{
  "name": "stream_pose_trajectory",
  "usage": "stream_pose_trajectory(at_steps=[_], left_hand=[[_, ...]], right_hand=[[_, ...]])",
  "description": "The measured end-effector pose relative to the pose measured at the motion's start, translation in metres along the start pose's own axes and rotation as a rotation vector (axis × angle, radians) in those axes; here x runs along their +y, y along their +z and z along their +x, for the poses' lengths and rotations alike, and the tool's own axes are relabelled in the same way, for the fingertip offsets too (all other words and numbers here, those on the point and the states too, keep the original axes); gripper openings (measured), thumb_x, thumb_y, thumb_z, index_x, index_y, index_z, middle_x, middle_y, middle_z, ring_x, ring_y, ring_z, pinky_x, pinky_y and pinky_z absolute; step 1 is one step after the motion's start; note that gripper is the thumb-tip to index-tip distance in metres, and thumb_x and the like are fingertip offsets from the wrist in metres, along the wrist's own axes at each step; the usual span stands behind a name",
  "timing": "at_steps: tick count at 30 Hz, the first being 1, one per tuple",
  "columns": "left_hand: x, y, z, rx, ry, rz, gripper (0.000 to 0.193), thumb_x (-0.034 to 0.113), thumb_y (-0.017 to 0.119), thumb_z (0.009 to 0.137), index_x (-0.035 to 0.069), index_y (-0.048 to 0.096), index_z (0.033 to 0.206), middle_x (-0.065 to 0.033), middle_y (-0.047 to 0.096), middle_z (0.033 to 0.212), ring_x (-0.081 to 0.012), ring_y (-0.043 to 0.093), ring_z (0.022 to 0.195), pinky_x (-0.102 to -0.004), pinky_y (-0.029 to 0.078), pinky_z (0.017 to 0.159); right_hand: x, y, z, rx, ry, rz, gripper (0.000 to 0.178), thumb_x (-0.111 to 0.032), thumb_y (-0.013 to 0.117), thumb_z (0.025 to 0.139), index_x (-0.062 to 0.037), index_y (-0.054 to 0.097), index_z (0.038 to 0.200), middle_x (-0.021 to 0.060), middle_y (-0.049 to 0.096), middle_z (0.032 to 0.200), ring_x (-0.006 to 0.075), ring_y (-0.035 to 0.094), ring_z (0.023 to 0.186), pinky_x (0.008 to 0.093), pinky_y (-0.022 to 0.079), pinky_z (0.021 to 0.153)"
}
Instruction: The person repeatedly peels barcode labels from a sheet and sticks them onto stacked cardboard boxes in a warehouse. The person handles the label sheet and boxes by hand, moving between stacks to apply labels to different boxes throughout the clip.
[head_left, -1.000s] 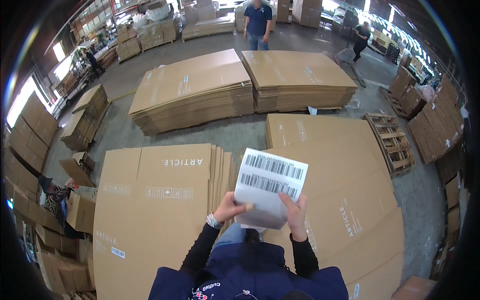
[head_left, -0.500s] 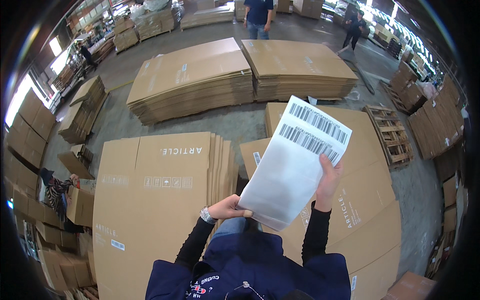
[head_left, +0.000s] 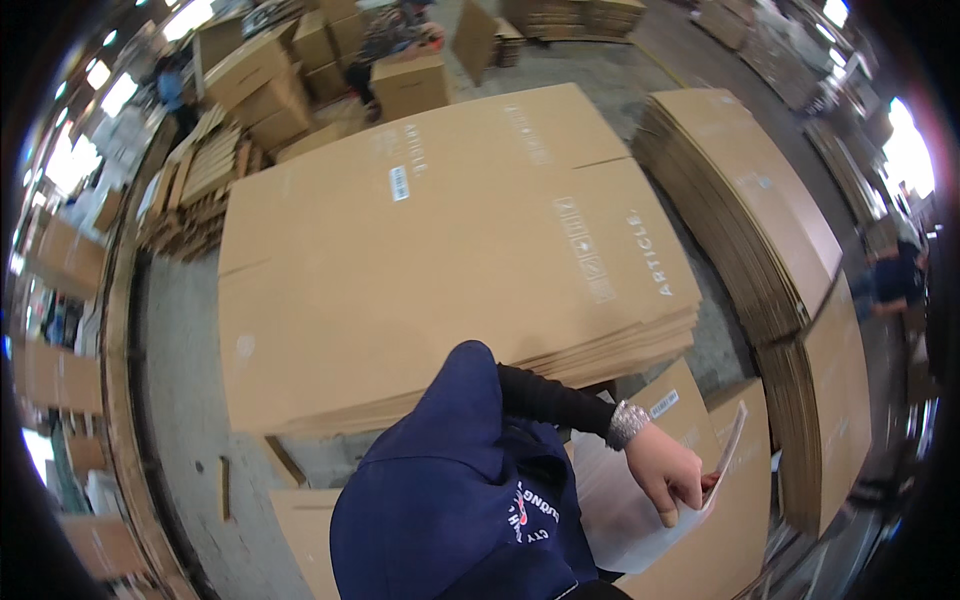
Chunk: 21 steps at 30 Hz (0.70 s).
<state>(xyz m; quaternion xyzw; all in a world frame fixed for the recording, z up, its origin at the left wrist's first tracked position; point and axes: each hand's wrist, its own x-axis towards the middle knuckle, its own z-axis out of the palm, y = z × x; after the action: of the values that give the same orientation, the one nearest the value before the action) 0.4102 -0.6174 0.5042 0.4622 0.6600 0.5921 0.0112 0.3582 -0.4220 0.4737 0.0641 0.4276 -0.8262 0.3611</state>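
Observation:
A silver band circles the wrist of my left hand (head_left: 663, 472), which comes out of a black sleeve at the lower right. Its fingers are closed on a white label sheet (head_left: 625, 505). Part of that sheet lies behind my navy jacket, and its far edge turns up beyond my fingers. Whether it is one sheet or several I cannot tell. My right hand does not show. Below the sheet is flat brown cardboard (head_left: 745, 470). A large stack of flattened cartons (head_left: 440, 270) fills the middle, beside my left arm.
More flattened cartons (head_left: 740, 190) stand in tall stacks at the right. Worn wooden pallets (head_left: 200, 185) are piled at the left, near a long floor rail (head_left: 125, 400). At the top a person sits behind a brown box (head_left: 411, 88); another person (head_left: 893, 275) stands at far right.
My view has swung to the left, over the large carton stack. The label sheet, earlier held in both hands with its barcodes showing, is now at lower right. My right hand has left view.

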Motion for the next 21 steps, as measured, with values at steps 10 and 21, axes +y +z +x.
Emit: stream_pose_trajectory(at_steps=[10,21], left_hand=[[-0.034,0.030,-0.060,0.723,-0.478,0.519,0.045,0.025,0.068,0.071,0.002,0.051,0.106,-0.0228,0.052,0.107,-0.0362,0.051,0.102,-0.0418,0.041,0.085],[-0.059,0.083,-0.037,0.716,-0.420,0.442,0.096,0.023,0.069,0.067,0.013,0.012,0.143,-0.0305,0.025,0.138,-0.0428,0.043,0.115,-0.0463,0.038,0.093]], right_hand=[[-0.002,-0.030,0.017,0.503,-0.421,-0.103,0.042,-0.026,0.045,0.092,0.0019,0.044,0.123,0.0158,0.053,0.117,0.0221,0.058,0.095,0.0308,0.049,0.083],[0.049,0.065,0.000,0.828,-0.992,-0.797,0.035,-0.010,0.059,0.086,0.0100,0.047,0.112,0.0197,0.057,0.109,0.0248,0.058,0.091,0.0329,0.050,0.078]])
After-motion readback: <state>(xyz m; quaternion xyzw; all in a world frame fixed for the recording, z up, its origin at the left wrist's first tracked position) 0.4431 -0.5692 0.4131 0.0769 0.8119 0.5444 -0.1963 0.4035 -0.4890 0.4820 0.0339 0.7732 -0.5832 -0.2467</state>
